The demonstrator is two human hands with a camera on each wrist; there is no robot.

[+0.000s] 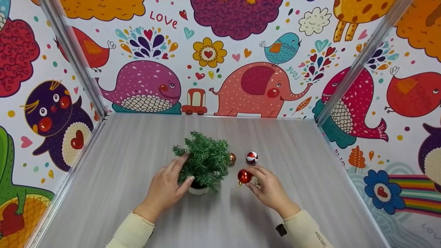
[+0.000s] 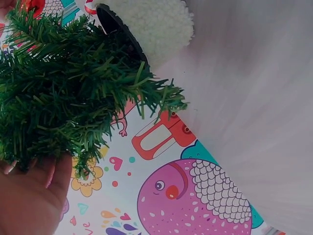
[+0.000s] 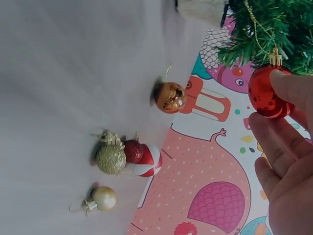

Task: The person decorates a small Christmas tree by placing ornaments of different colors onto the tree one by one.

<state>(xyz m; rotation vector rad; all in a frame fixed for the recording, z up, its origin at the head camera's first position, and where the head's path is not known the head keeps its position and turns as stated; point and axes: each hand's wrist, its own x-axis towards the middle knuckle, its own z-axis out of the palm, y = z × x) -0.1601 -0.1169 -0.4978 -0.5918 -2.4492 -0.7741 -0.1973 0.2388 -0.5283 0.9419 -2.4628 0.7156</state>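
A small green artificial Christmas tree (image 1: 206,158) stands upright in a fleecy white pot (image 2: 161,29). My left hand (image 1: 167,181) rests against the tree's left side, with spread fingers touching the branches and the thumb near the pot's top. Their tips are partly hidden by greenery in the left wrist view. Just right of the tree, my right hand (image 1: 270,189) pinches a shiny red Christmas bauble (image 3: 268,93) between thumb and fingers. From the bauble's gold cap a thin gold loop (image 3: 255,29) hangs free, in front of the branches in the right wrist view.
A copper bauble (image 3: 170,97) lies beside the tree. Further right are a red-and-white bauble (image 1: 252,157), a dark red one (image 3: 133,151), a glittery gold one (image 3: 111,159) and a pale gold one (image 3: 104,198). Printed cartoon panels (image 1: 241,51) wall in the grey table (image 1: 137,137).
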